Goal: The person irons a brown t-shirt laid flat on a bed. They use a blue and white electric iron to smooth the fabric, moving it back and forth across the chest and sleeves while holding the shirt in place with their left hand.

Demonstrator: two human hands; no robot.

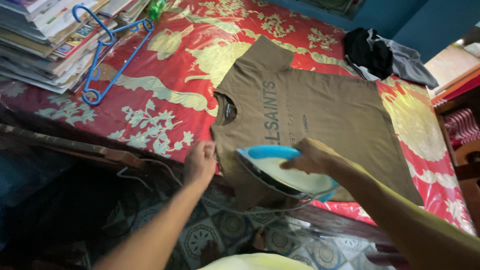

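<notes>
On the bed, over a red cover (165, 65) printed with pale gold flowers, an olive-brown T-shirt (320, 115) lies flat, front up, its collar toward the near edge and its hem running off toward the far right. The person's right hand (311, 156) is closed around the blue handle of a white and blue iron (285, 172), which sits over the near sleeve and shoulder, tilted slightly so its dark sole shows along one edge. The left hand (200, 161) rests at the edge of the bed just beside the collar, fingers curled down on the fabric there; it seems to pin or tug the cloth, though I cannot tell whether it pinches it.

To do this pass well, I would say the left hand should keep the shoulder taut and stay clear of the sole, while the iron is laid flat and drawn in smooth strokes away from the fingers. Its cord (165, 167) hangs just below the edge and could snag.

Well apart lie a blue hanger (107, 50), a stack of magazines (45, 40) and a heap of dark clothes (385, 55).
</notes>
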